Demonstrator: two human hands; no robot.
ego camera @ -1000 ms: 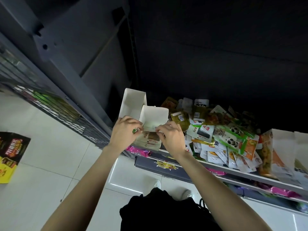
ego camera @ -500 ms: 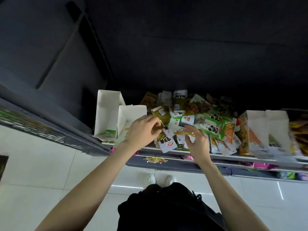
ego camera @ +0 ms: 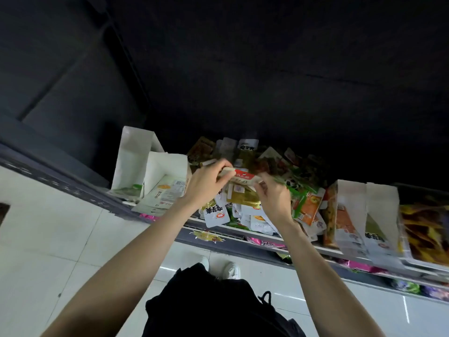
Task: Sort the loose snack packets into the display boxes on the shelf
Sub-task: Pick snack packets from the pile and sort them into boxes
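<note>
A heap of loose snack packets (ego camera: 257, 212) lies on the shelf (ego camera: 315, 248) between white display boxes. My left hand (ego camera: 206, 183) and my right hand (ego camera: 274, 198) are raised over the heap and together hold a small stack of packets topped by a red and white packet (ego camera: 243, 177). The left hand pinches its left end, the right hand grips its right end. Left of the hands stand two white display boxes: the nearer box (ego camera: 165, 181) holds pale packets, the further box (ego camera: 132, 161) has green packets at its bottom.
Right of the heap stand more display boxes (ego camera: 359, 215) with orange and white packets, then dark yellow packets (ego camera: 425, 229). A lower shelf rail (ego camera: 218, 237) with pink packets runs beneath. White tiled floor (ego camera: 48, 239) and my shoes (ego camera: 230, 269) are below.
Both hands left the nearer display box, moved right to the heap, and have lifted a small stack of packets from it. The camera swung right.
</note>
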